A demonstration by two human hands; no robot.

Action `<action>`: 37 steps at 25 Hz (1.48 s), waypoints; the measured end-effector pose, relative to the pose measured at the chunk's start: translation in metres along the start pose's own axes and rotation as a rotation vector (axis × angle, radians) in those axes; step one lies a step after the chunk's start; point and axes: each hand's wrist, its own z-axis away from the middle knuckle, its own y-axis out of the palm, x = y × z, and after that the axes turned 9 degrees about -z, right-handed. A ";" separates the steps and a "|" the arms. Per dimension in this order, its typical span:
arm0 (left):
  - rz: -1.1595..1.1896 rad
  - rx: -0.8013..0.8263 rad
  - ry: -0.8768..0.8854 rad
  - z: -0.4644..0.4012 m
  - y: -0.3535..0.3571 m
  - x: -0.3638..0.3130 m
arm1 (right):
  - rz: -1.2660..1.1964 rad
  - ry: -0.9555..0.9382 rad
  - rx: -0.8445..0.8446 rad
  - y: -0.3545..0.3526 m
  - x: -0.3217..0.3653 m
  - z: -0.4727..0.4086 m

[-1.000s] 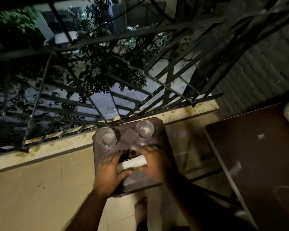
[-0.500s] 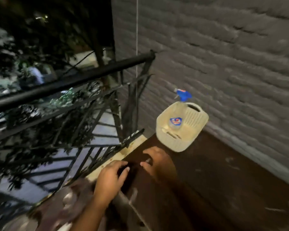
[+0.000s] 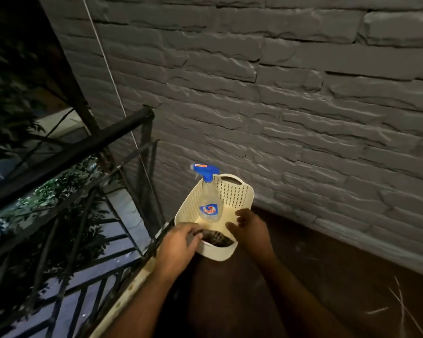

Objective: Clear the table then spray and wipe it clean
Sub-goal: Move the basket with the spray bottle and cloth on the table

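Observation:
A cream perforated basket [image 3: 233, 194] stands on the dark brown table [image 3: 308, 279] near the grey brick wall. Inside it a clear spray bottle [image 3: 210, 206] with a blue trigger head stands upright at the left. A dark cloth [image 3: 217, 239] lies at the basket's near end. My left hand [image 3: 178, 245] reaches over the near left rim, its fingers curled on the cloth's edge. My right hand [image 3: 250, 229] hovers at the basket's right rim with the fingers apart and nothing in them.
A black metal railing [image 3: 83, 147] runs along the left, with trees and a street below it. A thin cord [image 3: 112, 76] hangs along the wall. The brick wall [image 3: 303, 106] bounds the table's far side. Pale streaks mark the tabletop at the right.
The view has swung right from a small stool with two glasses to the table. Both hands have moved forward from the table's near edge to the basket.

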 end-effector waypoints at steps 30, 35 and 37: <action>-0.044 0.259 -0.089 -0.053 0.078 -0.059 | -0.114 0.311 -0.391 -0.067 -0.118 0.013; 0.028 0.368 0.042 0.014 0.127 -0.159 | 0.019 0.313 -0.529 -0.177 -0.165 0.090; 0.097 0.394 0.095 0.045 0.149 -0.206 | 0.064 0.329 -0.578 -0.223 -0.189 0.123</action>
